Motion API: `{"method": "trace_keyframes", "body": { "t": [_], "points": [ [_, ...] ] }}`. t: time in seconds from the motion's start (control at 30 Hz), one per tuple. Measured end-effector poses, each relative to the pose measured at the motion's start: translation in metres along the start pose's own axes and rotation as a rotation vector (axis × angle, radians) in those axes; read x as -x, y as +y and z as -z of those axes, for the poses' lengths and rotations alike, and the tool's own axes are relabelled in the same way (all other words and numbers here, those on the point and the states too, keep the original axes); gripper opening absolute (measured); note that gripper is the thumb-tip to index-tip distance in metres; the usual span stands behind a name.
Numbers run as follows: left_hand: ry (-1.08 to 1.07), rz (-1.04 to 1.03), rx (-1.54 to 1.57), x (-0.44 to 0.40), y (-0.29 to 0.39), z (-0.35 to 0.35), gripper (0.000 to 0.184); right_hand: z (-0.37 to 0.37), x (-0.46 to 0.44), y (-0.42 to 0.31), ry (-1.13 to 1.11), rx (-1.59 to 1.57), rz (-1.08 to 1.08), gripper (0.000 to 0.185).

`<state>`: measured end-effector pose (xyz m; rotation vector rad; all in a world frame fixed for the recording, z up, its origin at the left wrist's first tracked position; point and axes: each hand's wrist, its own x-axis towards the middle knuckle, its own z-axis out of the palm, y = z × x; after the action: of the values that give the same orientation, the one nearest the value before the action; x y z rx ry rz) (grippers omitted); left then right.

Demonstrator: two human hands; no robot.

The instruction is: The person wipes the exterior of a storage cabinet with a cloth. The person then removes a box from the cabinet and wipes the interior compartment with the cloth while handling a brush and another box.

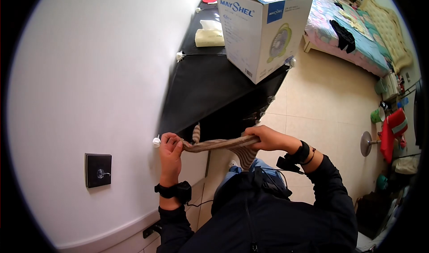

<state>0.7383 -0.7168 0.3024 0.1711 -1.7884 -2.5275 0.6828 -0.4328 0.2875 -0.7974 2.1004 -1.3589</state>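
Between my two hands a brown-and-beige striped cloth [214,145] is stretched in a narrow band; I cannot tell what kind of item it is. My left hand [171,149] pinches its left end close to the wall. The fingers of my right hand [268,139] are closed on its other end, and a loose fold hangs below them. A short striped piece [196,133] sticks out beyond the band near my left hand. The cloth is held at the near edge of a black rack [201,90], whose front opening is dark inside.
On the rack stand a large fan box [243,38] and a tissue pack [209,38]. White corner connectors [156,142] jut from its edges. A wall with a dark switch plate [98,170] is close on the left. A bed [321,34] lies beyond the tiled floor [321,105].
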Motion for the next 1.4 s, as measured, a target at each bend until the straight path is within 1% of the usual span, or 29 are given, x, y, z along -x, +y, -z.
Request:
{"method": "trace_keyframes", "body": {
  "t": [0.03,0.07,0.13,0.2,0.23,0.3,0.33,0.4,0.43,0.47,0.5,0.53,0.6,0.63,0.67,0.73,0.8,0.9,0.93,1.0,1.07,1.13,1.17,1.2,1.23,1.27,1.3,1.33,1.4],
  "points": [
    [-0.003,0.001,0.001,0.000,-0.004,0.001,0.022,0.000,-0.001,0.000,0.066,0.093,0.013,0.022],
    [0.017,-0.024,-0.083,0.000,-0.009,0.002,0.024,0.000,-0.001,0.000,0.069,0.095,0.012,0.022],
    [0.034,-0.051,-0.165,0.000,-0.012,-0.002,0.027,0.001,-0.004,0.001,0.080,0.294,0.020,0.020],
    [-0.258,-0.064,-0.661,0.001,-0.013,-0.013,0.035,0.007,-0.007,0.001,0.109,0.372,0.047,0.019],
    [-0.264,-0.067,-0.663,0.001,-0.016,-0.019,0.035,0.010,-0.009,0.000,0.137,0.448,0.074,0.018],
    [-0.590,-0.052,-0.933,0.004,-0.024,-0.032,0.034,0.016,-0.012,-0.005,0.117,0.482,0.109,0.018],
    [-0.593,-0.052,-0.934,0.003,-0.031,-0.033,0.034,0.018,-0.014,-0.008,0.089,0.515,0.144,0.018],
    [-0.920,0.249,-1.023,-0.002,-0.046,-0.034,0.024,0.018,-0.019,-0.003,0.087,0.560,0.208,0.018],
    [-0.919,0.440,-0.852,-0.001,-0.048,-0.038,0.023,0.016,-0.024,0.004,0.132,0.583,0.247,0.019],
    [-0.923,0.441,-0.856,0.000,-0.050,-0.041,0.023,0.014,-0.028,0.011,0.179,0.607,0.284,0.021],
    [-0.841,0.431,-0.642,0.002,-0.051,-0.043,0.024,0.014,-0.033,0.014,0.202,0.637,0.313,0.030],
    [-0.755,0.418,-0.430,0.003,-0.052,-0.045,0.024,0.011,-0.033,0.015,0.206,0.637,0.311,0.030],
    [-0.740,0.400,-0.423,0.004,-0.051,-0.045,0.023,-0.001,-0.030,0.015,0.582,0.672,0.258,0.041],
    [-0.623,0.429,-0.284,0.006,-0.052,-0.045,0.025,-0.006,-0.026,0.019,0.607,0.618,0.209,0.042],
    [-0.502,0.454,-0.145,0.007,-0.052,-0.045,0.028,-0.014,-0.024,0.025,0.604,0.618,0.215,0.042],
    [-0.460,0.486,-0.060,0.011,-0.050,-0.045,0.032,-0.035,-0.017,0.039,0.538,-0.202,0.060,0.036],
    [-0.373,0.502,0.001,0.013,-0.054,-0.044,0.035,-0.046,-0.009,0.042,0.315,-0.395,0.039,0.038],
    [-0.415,0.502,-0.140,0.013,-0.050,-0.045,0.037,-0.055,-0.004,0.033,0.181,-0.567,0.057,0.042],
    [-0.415,0.503,-0.140,0.012,-0.050,-0.043,0.037,-0.054,-0.004,0.031,0.182,-0.568,0.057,0.042],
    [-0.620,0.493,-0.319,0.007,-0.050,-0.037,0.036,-0.051,-0.004,0.025,0.165,-0.362,0.088,0.052],
    [-0.638,0.510,-0.415,0.007,-0.046,-0.036,0.034,-0.051,-0.008,0.030,0.201,-0.285,0.109,0.053],
    [-0.650,0.523,-0.509,0.007,-0.042,-0.039,0.033,-0.051,-0.012,0.035,0.252,0.209,0.286,0.046],
    [-0.669,0.293,-0.583,0.009,-0.042,-0.042,0.030,-0.052,-0.011,0.035,0.224,0.173,0.256,0.035],
    [-0.676,0.061,-0.649,0.011,-0.041,-0.045,0.026,-0.055,-0.012,0.036,0.211,0.177,0.259,0.035],
    [-0.659,0.060,-0.642,0.012,-0.038,-0.045,0.026,-0.059,-0.012,0.038,0.212,0.147,0.301,0.032],
    [-0.665,0.066,-0.865,0.012,-0.034,-0.045,0.024,-0.062,-0.013,0.039,0.209,0.117,0.342,0.029],
    [-0.664,0.078,-1.088,0.014,-0.033,-0.044,0.022,-0.060,-0.010,0.030,0.081,-0.069,0.195,0.025],
    [-0.643,0.082,-1.077,0.017,-0.035,-0.041,0.022,-0.059,-0.009,0.026,0.057,-0.064,0.194,0.025],
    [-0.502,-0.356,-1.038,0.022,-0.042,-0.037,0.021,-0.059,-0.006,0.023,-0.143,-0.561,-0.179,0.024]
  ]
}}
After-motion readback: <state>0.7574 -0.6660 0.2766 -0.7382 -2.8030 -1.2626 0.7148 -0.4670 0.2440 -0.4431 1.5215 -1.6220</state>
